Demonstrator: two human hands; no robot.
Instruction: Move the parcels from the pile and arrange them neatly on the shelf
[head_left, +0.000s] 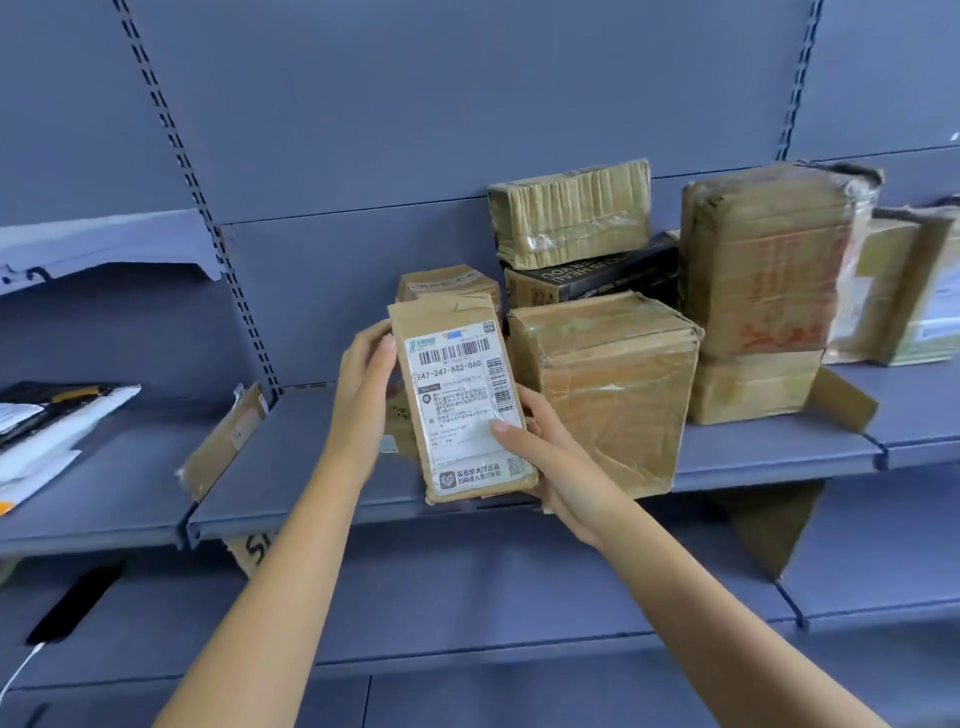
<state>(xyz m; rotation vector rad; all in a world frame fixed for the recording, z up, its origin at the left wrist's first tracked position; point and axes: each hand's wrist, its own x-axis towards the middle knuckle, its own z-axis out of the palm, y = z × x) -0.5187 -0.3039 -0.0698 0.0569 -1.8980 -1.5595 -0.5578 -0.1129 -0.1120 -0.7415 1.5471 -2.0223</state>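
Head view: what do we have in our hands?
— A flat brown parcel (462, 400) with a white shipping label facing us. Our left hand (363, 395) grips its upper left edge, thumb laid on the front. Our right hand (550, 462) holds the lower right corner, thumb pressed on the label and fingers curled behind.
— Where does it sit?
— Upright and leaning a little, over the front lip of the blue shelf (291, 457). Whether its bottom edge rests on the lip we cannot tell.
— And around it?
— Just to its right stands a taped brown box (608, 384), close beside our right hand. Behind our parcel is a small parcel (447, 283). Further back, a black box (597, 275) carries a ribbed cardboard parcel (571, 210). To the right, a tall taped parcel (763, 260) stands on a lower box (748, 384).
— On the left?
— A cardboard sheet (223, 441) leans at the shelf's end, and white mailer bags (47, 431) lie on the neighbouring shelf (119, 483), well apart from our hands.
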